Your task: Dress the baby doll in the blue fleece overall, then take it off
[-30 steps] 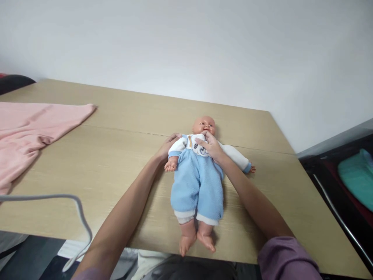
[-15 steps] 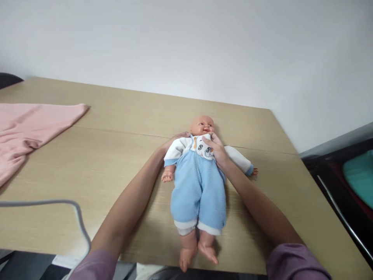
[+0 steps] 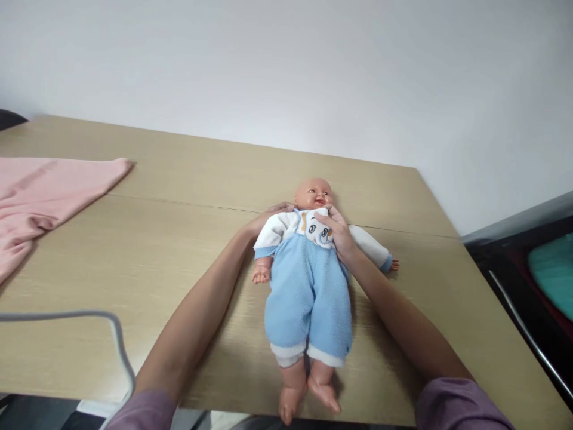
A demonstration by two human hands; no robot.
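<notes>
A baby doll (image 3: 308, 280) lies on its back on the table, head at the far side and bare feet toward me. It wears a blue and white outfit with an animal face on the chest. My right hand (image 3: 338, 232) grips the outfit near the collar, its thumb across the chest. At the opposite shoulder, my left hand (image 3: 273, 218) holds the doll beside its neck. The doll's sleeve partly hides that hand's fingers.
A pink cloth (image 3: 49, 197) lies on the wooden table (image 3: 179, 245) at the left. A grey cable (image 3: 117, 334) loops over the near left edge. Beyond the table stands a pale wall (image 3: 277, 71). At the right is a dark frame with a teal item (image 3: 555, 269).
The view has shifted slightly, so the doll and both hands appear a little farther right. Both hands keep nearly the same hold on the doll.
</notes>
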